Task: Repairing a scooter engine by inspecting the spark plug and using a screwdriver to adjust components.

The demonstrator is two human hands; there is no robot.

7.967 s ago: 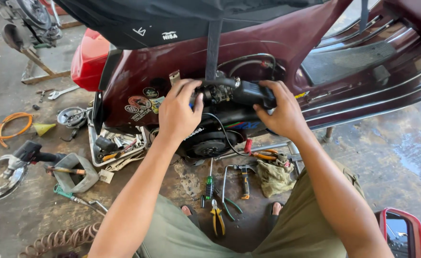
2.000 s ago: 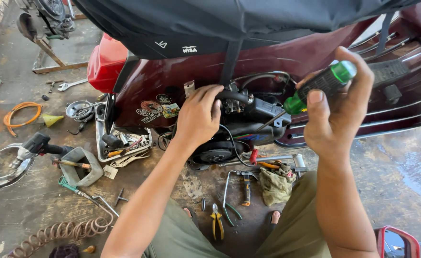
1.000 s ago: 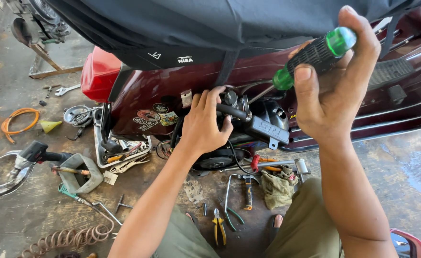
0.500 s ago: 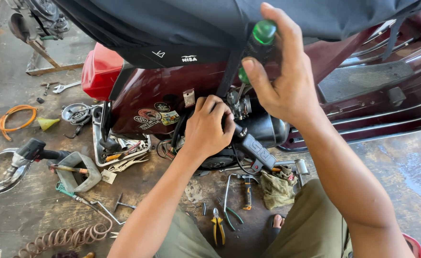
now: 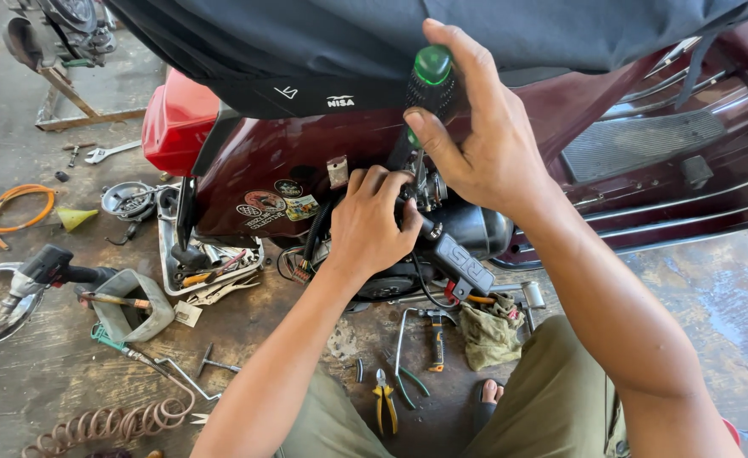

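We see the right hand (image 5: 476,144) grasping a green-capped black-handled screwdriver (image 5: 425,93) upright at twelve o'clock, over the dark engine part (image 5: 442,225) of the maroon scooter (image 5: 272,161). The left hand (image 5: 374,229) curls its fingers around that part. Yellow-handled pliers (image 5: 382,399) lie at six o'clock.

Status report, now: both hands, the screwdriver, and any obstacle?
Right hand grips green-capped screwdriver, upright, tip down into engine. Left hand holds black engine part. Seat cover hangs just above.

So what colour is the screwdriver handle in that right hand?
Black with a green cap: the screwdriver in the right hand, head view.
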